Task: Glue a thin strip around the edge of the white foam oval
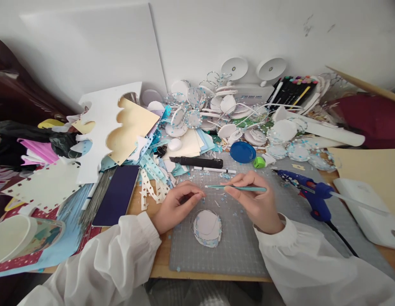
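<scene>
One pair of slim teal tweezers [256, 189] is clamped in my right hand [257, 205]; my left hand's [176, 205] fingers are together, on what I can't tell. Nearer the worktop's [161, 260] front edge, between them, lies a round white wire-wrapped disc [207, 226].

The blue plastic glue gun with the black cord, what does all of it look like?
The blue plastic glue gun lies on its side on the grey gridded cutting mat, its dark tip facing left. Pale and bluish bits speckle its front, and some red shows on its body. A long whitish, see-through-looking stick pokes from its back; the black cord leaves its handle. Neither hand touches it.
</scene>
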Demonstrator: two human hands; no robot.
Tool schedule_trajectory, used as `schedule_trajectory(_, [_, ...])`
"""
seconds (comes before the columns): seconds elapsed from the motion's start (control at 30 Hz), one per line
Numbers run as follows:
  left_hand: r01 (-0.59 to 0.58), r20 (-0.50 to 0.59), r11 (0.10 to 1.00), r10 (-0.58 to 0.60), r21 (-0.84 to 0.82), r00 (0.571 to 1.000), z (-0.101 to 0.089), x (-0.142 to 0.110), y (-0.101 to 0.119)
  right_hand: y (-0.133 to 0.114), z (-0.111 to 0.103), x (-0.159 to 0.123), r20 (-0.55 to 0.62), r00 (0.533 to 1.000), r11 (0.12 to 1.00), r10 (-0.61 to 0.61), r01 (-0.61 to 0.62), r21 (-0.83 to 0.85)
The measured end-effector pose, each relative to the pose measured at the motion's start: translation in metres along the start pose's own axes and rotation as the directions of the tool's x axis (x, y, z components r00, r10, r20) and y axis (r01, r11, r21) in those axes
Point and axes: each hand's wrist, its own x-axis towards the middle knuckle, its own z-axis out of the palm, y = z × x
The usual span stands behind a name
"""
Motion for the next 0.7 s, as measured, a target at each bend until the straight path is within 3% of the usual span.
schedule_trajectory(0.1, [0.024, -0.031, 0.999, -0.023, 0.025, 0.999, 0.0, -0.001, 0.003, -0.009, 0.0, 0.001, -0.012, 0.987, 0.979, -0.161, 0.158, -0.126])
schedule_trajectory(0.2, [0.071, -0.078, 0.997, -0.069, 0.031, 0.995, -0.001, -0.003, 0.006, -0.022, 0.006, 0.002, 0.057, 0.934, 0.897, -0.352, 0.354, -0.263])
schedule_trajectory(0.3, [0.102, -0.119, 0.995, -0.099, 0.016, 0.988, -0.002, -0.004, 0.009, -0.033, 0.015, 0.001, 0.202, 0.85, 0.769, -0.486, 0.526, -0.363])
schedule_trajectory(0.37, [0.106, -0.105, 0.994, -0.107, -0.015, 0.989, -0.003, -0.004, 0.011, -0.036, 0.022, -0.001, 0.342, 0.754, 0.627, -0.561, 0.656, -0.42])
schedule_trajectory(0.47, [0.091, -0.033, 0.99, -0.095, -0.109, 0.995, -0.004, -0.005, 0.013, -0.036, 0.034, -0.006, 0.539, 0.597, 0.375, -0.595, 0.799, -0.47])
schedule_trajectory(0.53, [0.107, 0.002, 0.974, -0.109, -0.201, 0.994, -0.004, -0.007, 0.012, -0.035, 0.042, -0.008, 0.62, 0.528, 0.255, -0.58, 0.841, -0.478])
schedule_trajectory(0.63, [0.178, 0.013, 0.915, -0.186, -0.363, 0.982, -0.002, -0.008, 0.009, -0.035, 0.053, -0.008, 0.667, 0.483, 0.173, -0.568, 0.862, -0.477])
schedule_trajectory(0.7, [0.218, 0.012, 0.858, -0.24, -0.466, 0.971, -0.001, -0.009, 0.009, -0.037, 0.056, -0.008, 0.661, 0.503, 0.184, -0.556, 0.85, -0.493])
